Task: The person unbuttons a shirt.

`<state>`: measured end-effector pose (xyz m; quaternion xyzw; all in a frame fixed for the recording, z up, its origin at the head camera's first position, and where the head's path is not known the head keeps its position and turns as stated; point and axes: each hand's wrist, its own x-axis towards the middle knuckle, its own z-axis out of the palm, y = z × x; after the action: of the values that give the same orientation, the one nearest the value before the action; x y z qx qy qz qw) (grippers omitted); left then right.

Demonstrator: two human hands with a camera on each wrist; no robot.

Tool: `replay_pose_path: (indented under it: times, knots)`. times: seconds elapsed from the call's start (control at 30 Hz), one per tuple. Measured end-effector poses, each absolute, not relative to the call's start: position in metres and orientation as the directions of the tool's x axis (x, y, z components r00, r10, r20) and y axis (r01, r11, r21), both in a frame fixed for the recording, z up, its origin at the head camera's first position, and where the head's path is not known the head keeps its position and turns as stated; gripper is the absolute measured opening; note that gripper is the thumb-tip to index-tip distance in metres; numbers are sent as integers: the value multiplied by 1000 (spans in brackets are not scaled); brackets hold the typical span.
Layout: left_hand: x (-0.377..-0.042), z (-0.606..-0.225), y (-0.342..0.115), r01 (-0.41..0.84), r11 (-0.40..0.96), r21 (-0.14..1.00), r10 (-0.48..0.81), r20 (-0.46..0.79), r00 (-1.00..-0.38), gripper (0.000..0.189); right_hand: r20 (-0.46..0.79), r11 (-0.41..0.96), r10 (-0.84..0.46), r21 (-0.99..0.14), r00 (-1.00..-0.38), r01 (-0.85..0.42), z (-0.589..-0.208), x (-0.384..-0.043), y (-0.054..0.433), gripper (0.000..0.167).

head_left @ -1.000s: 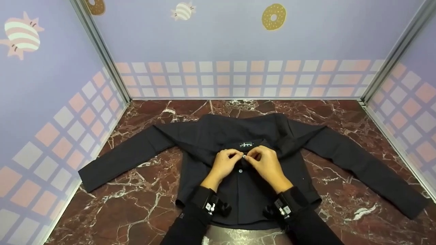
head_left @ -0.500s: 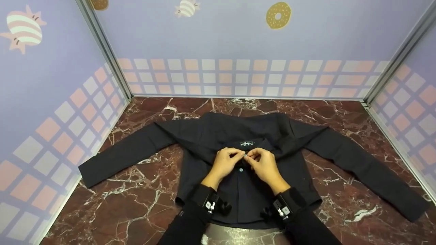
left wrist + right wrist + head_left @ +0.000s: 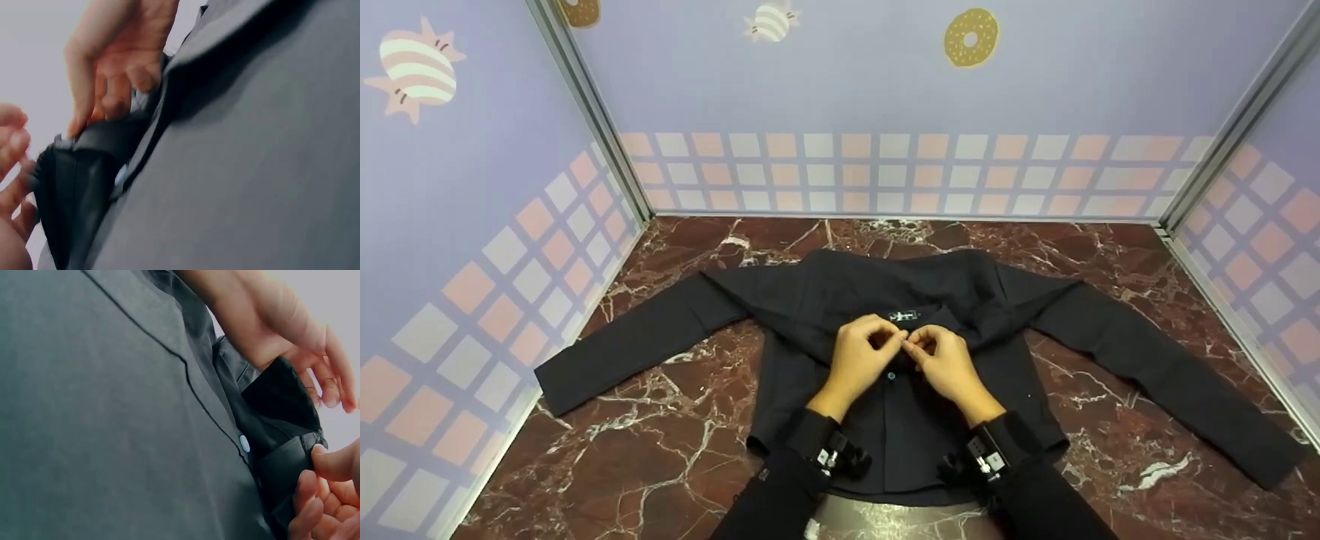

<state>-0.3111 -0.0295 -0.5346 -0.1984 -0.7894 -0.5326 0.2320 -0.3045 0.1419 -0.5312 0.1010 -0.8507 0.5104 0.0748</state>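
A dark long-sleeved shirt (image 3: pixel 840 277) lies front up, its sleeves spread to both sides. In the head view my left hand (image 3: pixel 861 351) bends thumb and forefinger into a ring whose tips meet at the collar. My right hand (image 3: pixel 949 364) pinches the collar's edge right beside them. The right wrist view shows the right thumb (image 3: pixel 334 462) on the end of the collar band (image 3: pixel 284 464), with a pale button (image 3: pixel 244 443) lower on the front. Another button (image 3: pixel 892 376) shows below the hands. What lies between the left fingertips is hidden.
A reddish-brown marbled table (image 3: pixel 660 450) bears the shirt. Lilac panels with pink and white squares (image 3: pixel 855 176) enclose the back and both sides. The right sleeve (image 3: pixel 1177 382) reaches close to the right panel. A label (image 3: pixel 904 315) shows inside the collar.
The left hand has shifted slightly up and right, its finger ring widening. The right hand stays at the collar. The pale button earlier visible between the fingertips is now hidden.
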Motion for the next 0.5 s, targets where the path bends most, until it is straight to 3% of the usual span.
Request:
replay_pose_path:
  times: [0.13, 0.5]
  knots:
    - [-309, -538, -28, 516, 515, 685, 92, 554, -827, 9, 245, 460, -88, -849, -965, -258, -532, -305, 143, 10]
    - [-311, -541, -30, 385, 523, 760, 141, 368, -919, 15, 317, 513, -155, -783, -936, -351, -537, -306, 144, 9]
